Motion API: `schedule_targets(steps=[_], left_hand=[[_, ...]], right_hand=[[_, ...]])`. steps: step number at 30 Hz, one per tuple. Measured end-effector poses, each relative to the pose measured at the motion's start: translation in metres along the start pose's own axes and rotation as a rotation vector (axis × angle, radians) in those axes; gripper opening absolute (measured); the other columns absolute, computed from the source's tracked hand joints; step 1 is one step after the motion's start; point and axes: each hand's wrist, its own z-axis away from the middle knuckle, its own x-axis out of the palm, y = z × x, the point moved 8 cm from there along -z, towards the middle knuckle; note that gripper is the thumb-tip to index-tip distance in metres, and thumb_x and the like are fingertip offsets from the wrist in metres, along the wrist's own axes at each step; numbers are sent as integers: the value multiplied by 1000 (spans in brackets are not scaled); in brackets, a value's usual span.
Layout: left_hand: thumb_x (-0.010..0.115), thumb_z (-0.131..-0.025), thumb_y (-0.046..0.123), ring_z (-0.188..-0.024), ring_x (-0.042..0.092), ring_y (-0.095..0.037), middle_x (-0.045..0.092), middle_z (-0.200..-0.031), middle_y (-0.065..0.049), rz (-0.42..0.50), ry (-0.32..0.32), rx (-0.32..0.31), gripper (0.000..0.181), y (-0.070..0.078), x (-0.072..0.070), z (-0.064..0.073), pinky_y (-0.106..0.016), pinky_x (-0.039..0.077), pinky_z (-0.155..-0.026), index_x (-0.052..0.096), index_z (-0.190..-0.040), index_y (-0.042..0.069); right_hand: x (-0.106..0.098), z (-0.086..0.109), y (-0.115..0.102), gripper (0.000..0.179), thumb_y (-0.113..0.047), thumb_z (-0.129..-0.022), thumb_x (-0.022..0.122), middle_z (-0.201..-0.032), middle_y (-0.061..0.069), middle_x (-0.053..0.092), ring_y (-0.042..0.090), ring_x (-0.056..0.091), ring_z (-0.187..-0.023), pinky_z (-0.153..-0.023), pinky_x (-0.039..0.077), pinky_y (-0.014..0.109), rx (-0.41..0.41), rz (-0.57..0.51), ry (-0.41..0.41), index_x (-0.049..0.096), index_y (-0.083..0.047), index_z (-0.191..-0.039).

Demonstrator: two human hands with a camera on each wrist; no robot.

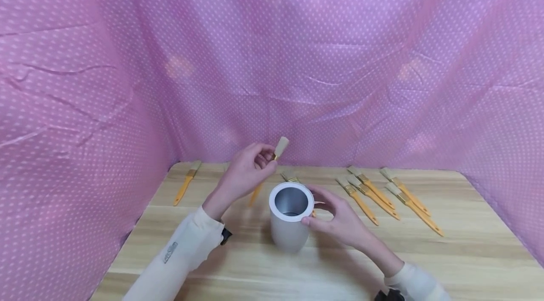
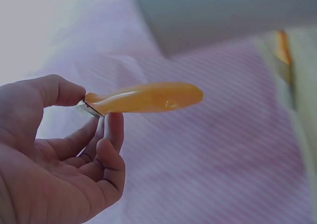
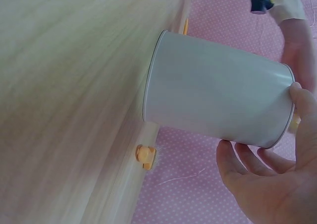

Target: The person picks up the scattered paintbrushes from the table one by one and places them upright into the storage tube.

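My left hand (image 1: pixel 242 171) is raised behind and to the left of a white cylindrical canister (image 1: pixel 289 235). It pinches a paintbrush (image 1: pixel 281 146) near the metal band, pale bristles up. In the left wrist view the brush's orange handle (image 2: pixel 153 97) extends past the thumb and fingertips toward the camera. The canister stands upright on the wooden table, its top open and its grey metallic inside showing nothing in it. My right hand (image 1: pixel 340 223) grips the canister's rim from the right. In the right wrist view the thumb lies at the rim and the fingertips touch the white wall (image 3: pixel 218 90).
Several orange-handled brushes (image 1: pixel 360 204) lie on the table (image 1: pixel 467 244) at the right. Another brush (image 1: pixel 183 189) lies at the far left. One more brush (image 1: pixel 290 176) is partly hidden behind the canister. Pink dotted cloth (image 1: pixel 297 55) hangs around the table's back and sides.
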Motion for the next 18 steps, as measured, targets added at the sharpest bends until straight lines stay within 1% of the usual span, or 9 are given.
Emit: schedule_targets(steps=[3, 5, 7, 9, 11, 13, 16, 18], left_hand=[[71, -94, 16, -88, 62, -14, 63, -101, -1, 28, 13, 44, 30, 26, -5, 5, -32, 55, -77, 67, -121, 6], [72, -94, 14, -88, 62, -14, 62, -101, -1, 46, 25, 69, 29, 40, -9, 7, -33, 55, -76, 67, -121, 7], [71, -94, 14, -87, 62, -14, 62, -101, 0, 64, 39, 93, 28, 52, -12, 9, -33, 55, -75, 66, -121, 7], [72, -94, 13, -87, 62, -14, 62, -101, -1, 93, 47, 110, 28, 60, -14, 11, -33, 55, -75, 65, -121, 7], [72, -94, 12, -87, 62, -15, 62, -102, -2, 125, 50, 116, 29, 65, -13, 13, -33, 55, -75, 63, -121, 6], [72, -94, 10, -88, 63, -16, 63, -102, -4, 156, 47, 109, 30, 65, -11, 14, -33, 55, -76, 61, -121, 4], [71, -93, 9, -89, 63, -18, 63, -103, -6, 192, 34, 70, 33, 59, -4, 16, -33, 55, -79, 57, -122, 3], [70, -92, 10, -91, 63, -18, 63, -104, -6, 191, 24, 36, 34, 51, 2, 18, -32, 55, -81, 55, -122, 4]], right_hand=[[0, -1, 0, 74, -27, -83, 88, -126, 0, 66, 20, 63, -114, -101, 49, 41, 5, 7, -5, 52, -14, -147], [0, -1, -1, 74, -27, -83, 88, -126, 0, 66, 20, 63, -115, -102, 48, 40, 2, 8, -7, 52, -14, -147], [0, -1, -1, 74, -27, -83, 88, -127, 0, 66, 20, 63, -115, -101, 49, 40, -2, 12, -6, 53, -13, -147], [0, -1, -2, 74, -27, -83, 88, -127, -1, 66, 20, 63, -116, -101, 49, 39, -9, 11, -6, 52, -13, -147], [1, -1, -2, 74, -26, -84, 87, -128, -1, 66, 21, 62, -116, -101, 49, 39, -12, 9, -6, 52, -13, -147], [1, -1, -2, 73, -25, -84, 87, -129, -1, 65, 22, 62, -117, -101, 49, 39, -13, 2, -7, 52, -13, -147], [1, -2, -2, 72, -24, -84, 87, -130, 0, 65, 21, 61, -118, -101, 49, 40, -10, -8, -9, 52, -15, -147], [1, -1, -2, 73, -22, -84, 87, -131, 1, 64, 23, 61, -119, -101, 49, 40, -16, -18, -10, 52, -14, -147]])
